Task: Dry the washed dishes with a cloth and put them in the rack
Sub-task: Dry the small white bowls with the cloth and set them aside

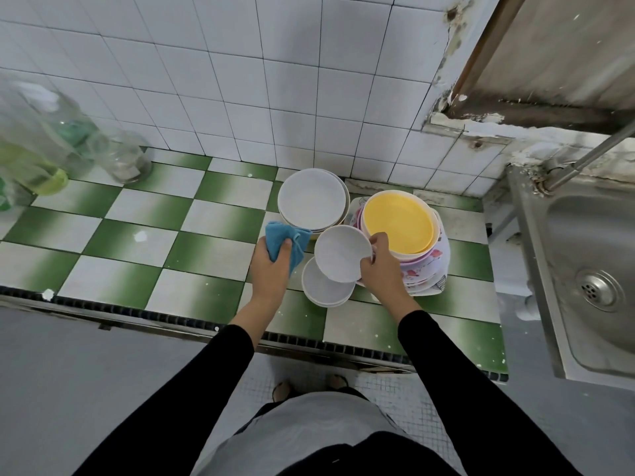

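A small white bowl (342, 253) is held tilted above the counter, pinched at its rim by the right hand (379, 266), thumb inside and fingers curled behind. Directly beneath it sits a short stack of white bowls (324, 288) on the green-and-white checkered counter (144, 242). The left hand (271, 266) grips a bunched blue cloth (283, 242) just beside the bowl. Behind stands a stack of white plates (311, 201); to the right, a yellow bowl (398, 221) tops a pile of flowered dishes (426, 269). A steel sink (591, 269) lies far right, clear bottles (51, 139) far left.
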A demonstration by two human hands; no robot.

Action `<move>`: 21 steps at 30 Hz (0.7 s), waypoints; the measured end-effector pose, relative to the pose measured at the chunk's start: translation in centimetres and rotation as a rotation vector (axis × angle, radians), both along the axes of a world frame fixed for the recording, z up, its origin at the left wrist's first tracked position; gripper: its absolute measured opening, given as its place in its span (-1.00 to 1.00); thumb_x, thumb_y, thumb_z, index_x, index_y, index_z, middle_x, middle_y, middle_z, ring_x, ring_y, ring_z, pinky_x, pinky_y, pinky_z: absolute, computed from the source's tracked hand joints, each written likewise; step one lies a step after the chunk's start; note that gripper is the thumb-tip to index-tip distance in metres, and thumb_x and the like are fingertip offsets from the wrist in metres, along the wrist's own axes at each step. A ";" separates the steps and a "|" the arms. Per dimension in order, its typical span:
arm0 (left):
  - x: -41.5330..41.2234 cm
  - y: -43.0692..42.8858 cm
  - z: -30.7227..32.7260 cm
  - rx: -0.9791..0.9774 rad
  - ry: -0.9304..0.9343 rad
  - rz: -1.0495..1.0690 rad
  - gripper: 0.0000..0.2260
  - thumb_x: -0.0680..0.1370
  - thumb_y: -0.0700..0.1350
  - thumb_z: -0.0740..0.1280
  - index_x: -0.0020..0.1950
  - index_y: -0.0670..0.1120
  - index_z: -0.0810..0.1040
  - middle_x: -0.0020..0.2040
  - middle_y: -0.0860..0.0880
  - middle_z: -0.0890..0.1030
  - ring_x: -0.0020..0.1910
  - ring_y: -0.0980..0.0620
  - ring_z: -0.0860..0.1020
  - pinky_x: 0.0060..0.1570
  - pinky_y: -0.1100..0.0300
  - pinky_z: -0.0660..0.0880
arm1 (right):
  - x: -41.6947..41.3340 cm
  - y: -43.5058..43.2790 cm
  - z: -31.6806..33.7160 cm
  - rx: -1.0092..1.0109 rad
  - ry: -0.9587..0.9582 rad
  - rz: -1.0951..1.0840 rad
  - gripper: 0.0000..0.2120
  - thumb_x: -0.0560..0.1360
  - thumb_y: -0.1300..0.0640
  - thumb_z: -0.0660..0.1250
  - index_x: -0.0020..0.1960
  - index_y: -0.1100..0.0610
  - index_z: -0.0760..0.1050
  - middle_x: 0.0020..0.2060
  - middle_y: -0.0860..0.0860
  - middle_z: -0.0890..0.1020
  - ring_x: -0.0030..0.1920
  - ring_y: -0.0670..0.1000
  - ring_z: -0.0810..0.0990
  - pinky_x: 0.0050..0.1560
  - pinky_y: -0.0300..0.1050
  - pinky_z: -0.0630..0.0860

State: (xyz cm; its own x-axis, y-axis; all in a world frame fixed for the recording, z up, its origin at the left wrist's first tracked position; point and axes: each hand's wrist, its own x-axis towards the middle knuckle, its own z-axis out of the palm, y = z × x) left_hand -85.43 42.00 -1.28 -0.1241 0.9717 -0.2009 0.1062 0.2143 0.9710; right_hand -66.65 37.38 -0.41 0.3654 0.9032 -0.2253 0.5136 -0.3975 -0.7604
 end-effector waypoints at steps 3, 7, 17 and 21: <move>0.1 0.1 -0.1 -0.003 -0.004 -0.004 -0.84 0.61 -0.03 0.31 0.17 -0.02 0.47 0.01 -0.02 0.58 0.00 0.02 0.57 -0.01 0.13 0.57 | -0.1 0.1 -0.1 0.008 0.001 -0.017 -0.71 0.58 0.33 0.19 0.15 0.07 0.16 0.01 0.11 0.44 -0.03 0.04 0.48 -0.34 -0.34 0.32; 0.2 0.1 -0.2 -0.008 0.001 -0.002 -0.83 0.61 -0.02 0.31 0.17 -0.03 0.47 0.04 -0.07 0.58 0.03 -0.03 0.58 0.01 0.09 0.58 | -0.2 0.3 -0.2 0.017 0.021 -0.045 -0.70 0.59 0.32 0.20 0.16 0.06 0.14 0.02 0.11 0.45 -0.04 0.02 0.47 -0.34 -0.40 0.30; 0.6 0.5 -0.3 0.000 0.028 0.001 -0.86 0.61 -0.03 0.31 0.16 0.02 0.46 0.05 -0.06 0.59 0.05 -0.04 0.57 0.05 0.06 0.57 | -0.4 0.5 -0.4 0.077 0.035 -0.018 -0.61 0.58 0.31 0.24 0.39 0.17 0.32 0.10 0.00 0.46 0.09 0.04 0.46 -0.01 -0.16 0.44; 0.7 0.8 -0.2 0.002 0.034 -0.007 -0.87 0.61 -0.04 0.31 0.14 0.03 0.45 0.03 -0.03 0.58 0.04 -0.05 0.57 0.06 0.04 0.57 | -0.4 0.7 -0.4 0.099 0.031 -0.014 -0.68 0.57 0.30 0.25 0.30 0.15 0.36 0.10 0.05 0.51 0.07 0.06 0.49 0.01 -0.11 0.50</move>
